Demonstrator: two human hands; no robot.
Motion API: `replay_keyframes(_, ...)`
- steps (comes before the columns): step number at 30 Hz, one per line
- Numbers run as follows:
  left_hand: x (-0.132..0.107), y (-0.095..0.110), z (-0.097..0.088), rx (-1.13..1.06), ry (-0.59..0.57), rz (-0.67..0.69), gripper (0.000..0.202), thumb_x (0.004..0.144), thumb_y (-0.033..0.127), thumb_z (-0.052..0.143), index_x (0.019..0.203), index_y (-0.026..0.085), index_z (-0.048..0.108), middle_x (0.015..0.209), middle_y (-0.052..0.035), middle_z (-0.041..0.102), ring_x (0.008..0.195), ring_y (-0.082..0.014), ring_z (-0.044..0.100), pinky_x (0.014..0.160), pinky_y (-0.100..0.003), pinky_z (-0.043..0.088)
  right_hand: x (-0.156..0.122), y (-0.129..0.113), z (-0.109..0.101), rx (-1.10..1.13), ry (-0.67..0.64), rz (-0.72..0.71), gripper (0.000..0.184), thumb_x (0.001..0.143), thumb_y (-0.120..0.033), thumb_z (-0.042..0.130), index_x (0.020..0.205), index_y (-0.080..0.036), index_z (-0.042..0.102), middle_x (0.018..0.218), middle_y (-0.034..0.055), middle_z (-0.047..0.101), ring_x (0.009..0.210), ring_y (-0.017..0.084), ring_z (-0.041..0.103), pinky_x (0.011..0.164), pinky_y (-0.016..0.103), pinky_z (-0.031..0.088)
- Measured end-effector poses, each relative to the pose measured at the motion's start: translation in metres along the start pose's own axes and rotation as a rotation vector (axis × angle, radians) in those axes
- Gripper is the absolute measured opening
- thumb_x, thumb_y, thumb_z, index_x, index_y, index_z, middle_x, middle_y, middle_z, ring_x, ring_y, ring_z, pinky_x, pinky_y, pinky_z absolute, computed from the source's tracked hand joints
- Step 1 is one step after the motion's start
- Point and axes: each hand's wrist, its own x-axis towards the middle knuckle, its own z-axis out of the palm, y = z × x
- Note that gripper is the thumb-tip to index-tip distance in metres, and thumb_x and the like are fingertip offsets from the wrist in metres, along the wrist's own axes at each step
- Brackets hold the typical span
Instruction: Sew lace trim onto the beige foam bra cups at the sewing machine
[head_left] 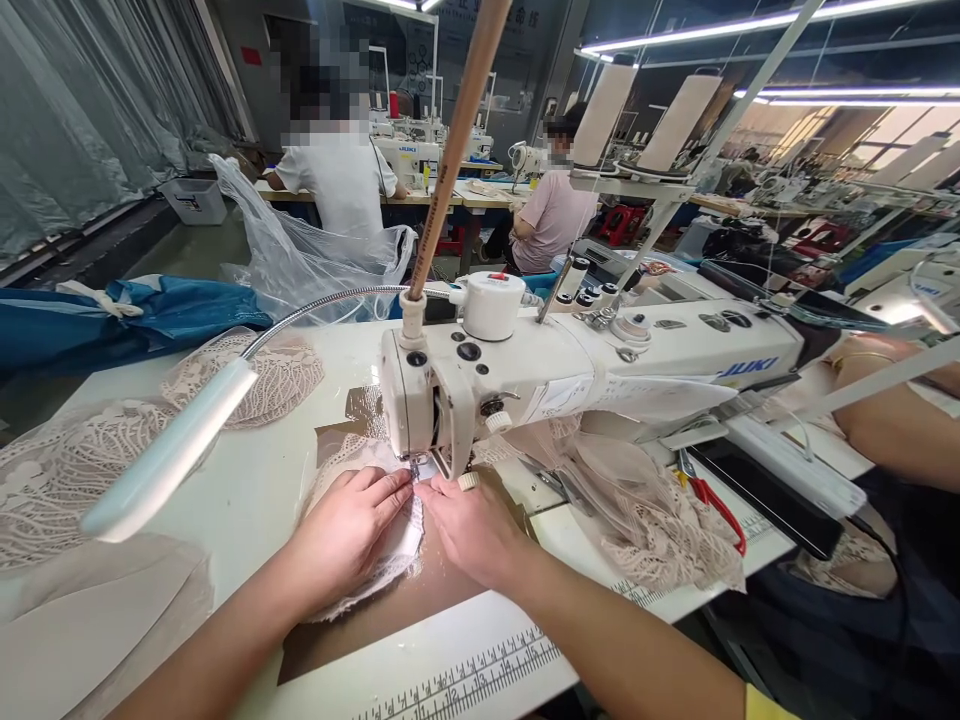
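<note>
A white sewing machine stands before me, with its presser foot down near my fingertips. Under it lies a pale lace fabric piece with a white scalloped edge, partly hidden by my hands. My left hand rests flat on this fabric, fingers stretched toward the presser foot. Just right of the needle area, my right hand has its fingers closed at the fabric's edge; its fingertips are partly hidden. Brown sheeting covers the table beneath both hands.
Beige lace pieces lie at left, below a lamp on a bent neck. More lace, red-handled scissors and a black phone are at right. A printed ruler runs along the front edge. Other people sit at machines nearby.
</note>
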Motion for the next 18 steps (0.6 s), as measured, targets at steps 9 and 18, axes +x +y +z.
replay_keyframes(9, 0.0000, -0.0014, 0.0007, -0.043, 0.058, 0.038, 0.036, 0.090, 0.011, 0.045, 0.121, 0.013, 0.061, 0.119, -0.0110, 0.067, 0.100, -0.0278, 0.058, 0.082, -0.043, 0.048, -0.0016, -0.0004, -0.0045, 0.038, -0.015, -0.011, 0.032, 0.085, -0.007, 0.045, 0.110, -0.016, 0.063, 0.090, 0.0076, 0.063, 0.073, 0.018, 0.051, 0.061, 0.029, 0.034)
replay_keyframes(18, 0.0042, -0.0057, -0.0015, -0.072, 0.097, 0.020, 0.030, 0.095, 0.020, 0.045, 0.118, 0.014, 0.063, 0.116, -0.0121, 0.069, 0.098, -0.0268, 0.059, 0.081, -0.042, 0.048, -0.0028, 0.0038, -0.0046, 0.088, 0.013, -0.030, 0.028, 0.085, -0.007, 0.047, 0.104, -0.017, 0.065, 0.090, 0.0055, 0.064, 0.076, 0.017, 0.053, 0.064, 0.027, 0.036)
